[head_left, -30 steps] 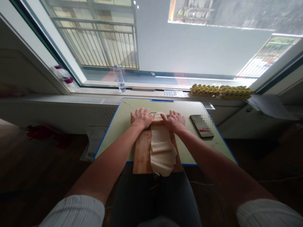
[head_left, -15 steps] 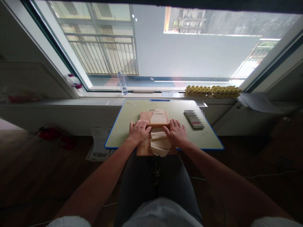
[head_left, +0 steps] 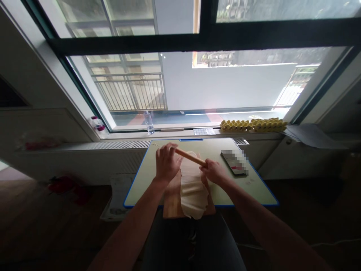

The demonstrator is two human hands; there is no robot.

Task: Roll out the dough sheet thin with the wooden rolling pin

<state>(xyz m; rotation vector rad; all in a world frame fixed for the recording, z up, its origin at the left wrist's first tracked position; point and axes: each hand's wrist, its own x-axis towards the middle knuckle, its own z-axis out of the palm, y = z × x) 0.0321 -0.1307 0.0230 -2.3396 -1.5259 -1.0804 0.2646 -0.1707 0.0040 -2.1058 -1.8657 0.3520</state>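
A wooden rolling pin (head_left: pixel 190 157) slants across the dough, its left end higher than its right. My left hand (head_left: pixel 167 162) is closed around the raised left end, and my right hand (head_left: pixel 213 170) grips the other end. Below the pin lies a long pale sheet of dough (head_left: pixel 194 192), wrinkled toward the near side, where its edge hangs slightly past the board. Under it is a wooden cutting board (head_left: pixel 172 201), which juts over the table's near edge. My left hand hides part of the board's far left side.
The small table (head_left: pixel 141 184) has a blue rim. A partly blurred phone-like slab (head_left: pixel 235 163) lies on its right. On the windowsill stand a clear bottle (head_left: pixel 149 124) and yellow egg trays (head_left: pixel 254 125); papers (head_left: pixel 307 135) lie farther right.
The rolling pin has gone from level on the dough to tilted, left end lifted. My left hand has risen with it. The dough lies flatter and longer, and the view has tipped upward.
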